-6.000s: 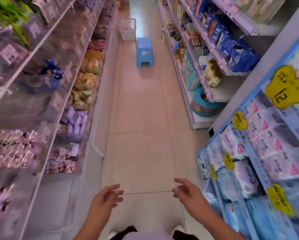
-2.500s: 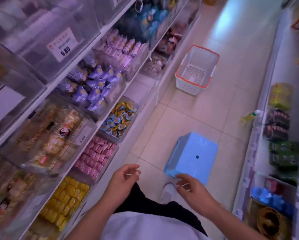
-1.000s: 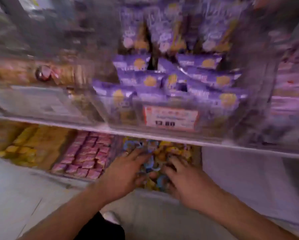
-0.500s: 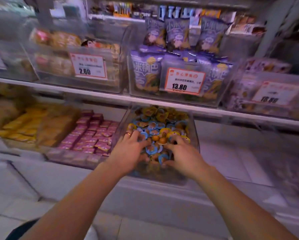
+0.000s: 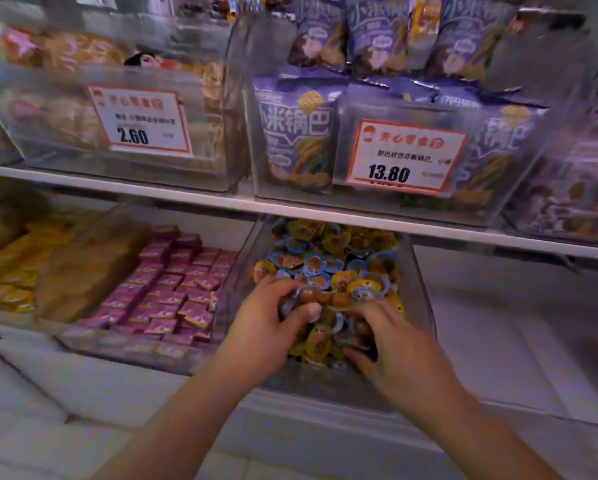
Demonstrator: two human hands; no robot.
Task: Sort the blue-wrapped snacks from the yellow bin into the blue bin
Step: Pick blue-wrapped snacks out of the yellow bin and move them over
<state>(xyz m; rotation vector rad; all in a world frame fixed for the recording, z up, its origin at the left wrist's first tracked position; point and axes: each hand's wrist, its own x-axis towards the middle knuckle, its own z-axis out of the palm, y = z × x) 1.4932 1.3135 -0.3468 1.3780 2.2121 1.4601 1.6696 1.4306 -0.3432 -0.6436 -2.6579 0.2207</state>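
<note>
A clear bin [image 5: 420,306] on the lower shelf holds a mixed pile of small round snacks, some blue-wrapped [image 5: 314,264] and some yellow-wrapped [image 5: 337,241]. Both my hands are inside it, at its near end. My left hand [image 5: 263,327] has its fingers and thumb curled round a small wrapped snack [image 5: 306,295] lifted just off the pile. My right hand [image 5: 391,344] lies on the pile with its fingers spread, its thumb low against the snacks. No separate blue bin can be made out.
A clear bin of pink-wrapped squares [image 5: 173,289] stands left of the snack bin, with yellow packs [image 5: 10,271] further left. The upper shelf [image 5: 186,199] overhangs, carrying bins of purple bags [image 5: 297,133] and price tags [image 5: 405,157]. Bare shelf [image 5: 498,323] lies to the right.
I walked down the aisle and crouched at the shelf. Both hands went into the mixed bin, and my left hand's fingers have since closed round a snack.
</note>
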